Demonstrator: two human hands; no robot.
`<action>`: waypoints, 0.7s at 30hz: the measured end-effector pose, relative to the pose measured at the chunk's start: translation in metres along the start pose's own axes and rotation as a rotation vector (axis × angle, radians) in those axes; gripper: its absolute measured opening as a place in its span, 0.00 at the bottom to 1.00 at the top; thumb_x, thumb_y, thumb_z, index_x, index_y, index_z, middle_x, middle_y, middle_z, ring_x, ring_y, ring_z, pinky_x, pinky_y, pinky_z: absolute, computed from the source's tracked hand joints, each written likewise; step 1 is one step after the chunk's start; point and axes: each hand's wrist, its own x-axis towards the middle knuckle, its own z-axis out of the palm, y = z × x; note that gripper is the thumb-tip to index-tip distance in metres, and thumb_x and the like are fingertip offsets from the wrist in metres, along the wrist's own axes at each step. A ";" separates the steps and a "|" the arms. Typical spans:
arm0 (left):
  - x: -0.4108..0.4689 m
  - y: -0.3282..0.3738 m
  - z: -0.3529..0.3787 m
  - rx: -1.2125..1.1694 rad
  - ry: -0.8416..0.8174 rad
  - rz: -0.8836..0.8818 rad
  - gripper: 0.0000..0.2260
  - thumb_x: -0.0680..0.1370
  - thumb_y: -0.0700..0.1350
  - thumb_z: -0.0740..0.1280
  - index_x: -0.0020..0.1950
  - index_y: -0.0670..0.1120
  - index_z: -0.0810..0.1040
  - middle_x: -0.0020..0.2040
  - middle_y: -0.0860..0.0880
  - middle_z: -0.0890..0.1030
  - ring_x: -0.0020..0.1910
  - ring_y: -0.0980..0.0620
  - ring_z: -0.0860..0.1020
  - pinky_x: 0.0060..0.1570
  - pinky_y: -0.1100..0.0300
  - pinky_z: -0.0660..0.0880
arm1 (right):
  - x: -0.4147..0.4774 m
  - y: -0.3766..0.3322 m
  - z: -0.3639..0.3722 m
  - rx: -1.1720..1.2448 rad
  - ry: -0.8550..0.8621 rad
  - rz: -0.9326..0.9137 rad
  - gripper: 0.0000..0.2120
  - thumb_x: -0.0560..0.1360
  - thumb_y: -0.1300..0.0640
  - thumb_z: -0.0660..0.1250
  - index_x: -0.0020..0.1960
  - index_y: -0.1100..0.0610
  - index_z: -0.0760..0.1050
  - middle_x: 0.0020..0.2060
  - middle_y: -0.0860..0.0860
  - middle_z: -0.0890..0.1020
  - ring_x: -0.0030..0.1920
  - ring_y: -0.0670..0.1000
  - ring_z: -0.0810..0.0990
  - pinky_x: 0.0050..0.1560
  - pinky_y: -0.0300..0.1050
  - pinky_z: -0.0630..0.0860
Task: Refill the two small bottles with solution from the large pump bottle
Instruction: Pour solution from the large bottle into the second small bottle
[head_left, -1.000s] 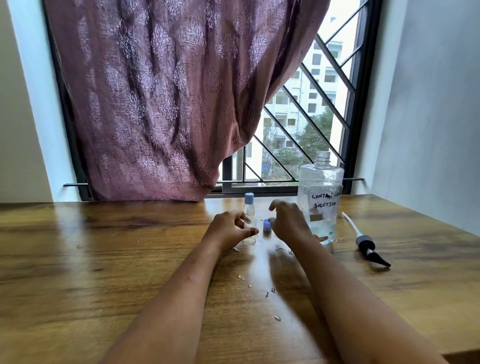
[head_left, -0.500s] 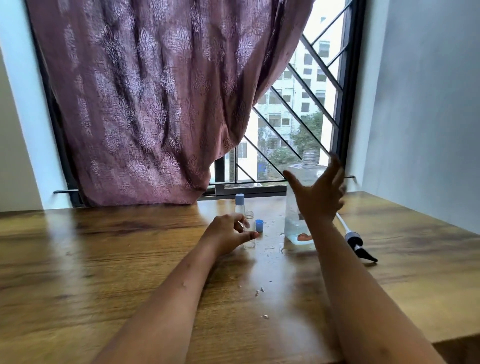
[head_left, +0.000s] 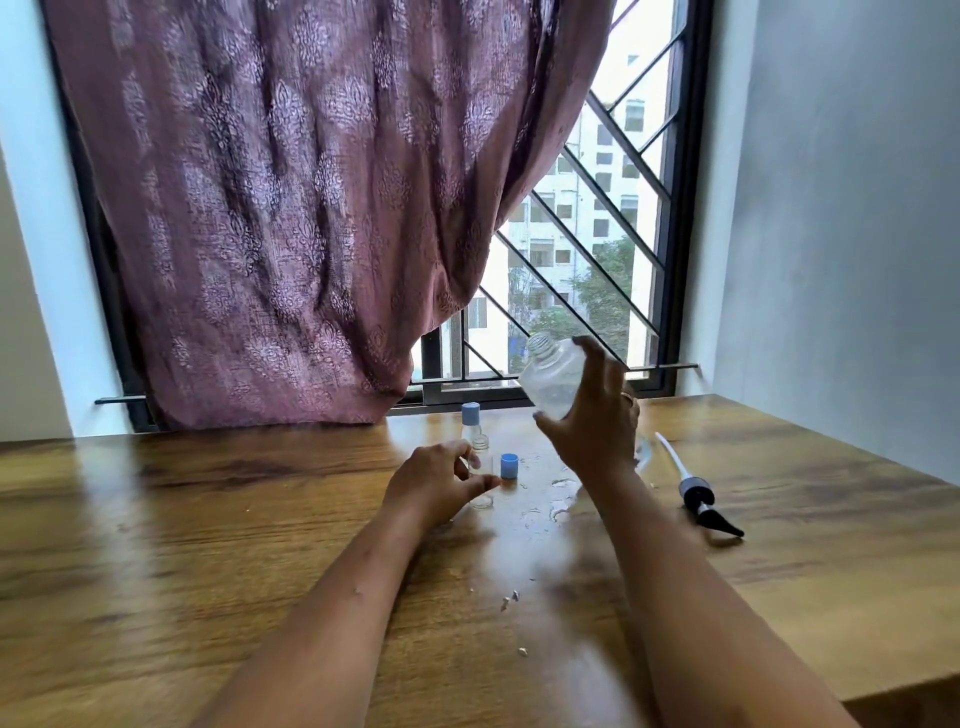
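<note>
My right hand (head_left: 597, 426) grips the large clear bottle (head_left: 551, 378), lifted off the table and tilted left, its open threaded neck pointing up-left. My left hand (head_left: 436, 480) rests on the table with its fingers around an uncapped small clear bottle (head_left: 482, 470). Just behind stands a second small bottle with a blue cap (head_left: 470, 414). A loose blue cap (head_left: 509, 465) sits on the table right of the open small bottle. The pump head with its white tube (head_left: 693, 488) lies on the table to the right.
The wooden table (head_left: 156, 519) carries spilled droplets (head_left: 558, 501) between my hands and small crumbs (head_left: 511, 600) nearer me. A mauve curtain (head_left: 291, 208) and a barred window (head_left: 597, 249) stand behind; a wall (head_left: 857, 208) closes the right side.
My right hand left the small cap, reached to the large bottle, took hold of it and lifted and tilted it leftward. My left hand stayed on the small bottle.
</note>
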 end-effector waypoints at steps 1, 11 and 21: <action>0.000 0.000 0.000 0.002 0.004 -0.003 0.16 0.71 0.58 0.71 0.51 0.49 0.77 0.43 0.52 0.80 0.45 0.52 0.79 0.45 0.58 0.73 | -0.002 0.001 0.002 -0.040 -0.027 -0.037 0.44 0.61 0.54 0.76 0.67 0.44 0.53 0.64 0.53 0.67 0.61 0.62 0.73 0.63 0.69 0.65; 0.001 -0.004 0.002 0.043 0.009 -0.013 0.14 0.71 0.58 0.69 0.49 0.51 0.75 0.42 0.54 0.79 0.45 0.52 0.79 0.46 0.56 0.77 | -0.010 0.010 0.018 -0.302 -0.140 -0.226 0.44 0.57 0.69 0.69 0.66 0.45 0.57 0.61 0.54 0.68 0.64 0.59 0.68 0.69 0.68 0.53; 0.002 -0.006 0.002 0.096 0.013 -0.005 0.18 0.73 0.58 0.67 0.58 0.51 0.74 0.49 0.52 0.81 0.48 0.51 0.79 0.46 0.56 0.76 | -0.012 0.010 0.031 -0.370 -0.132 -0.326 0.44 0.54 0.72 0.66 0.64 0.46 0.60 0.61 0.55 0.70 0.64 0.61 0.68 0.70 0.64 0.52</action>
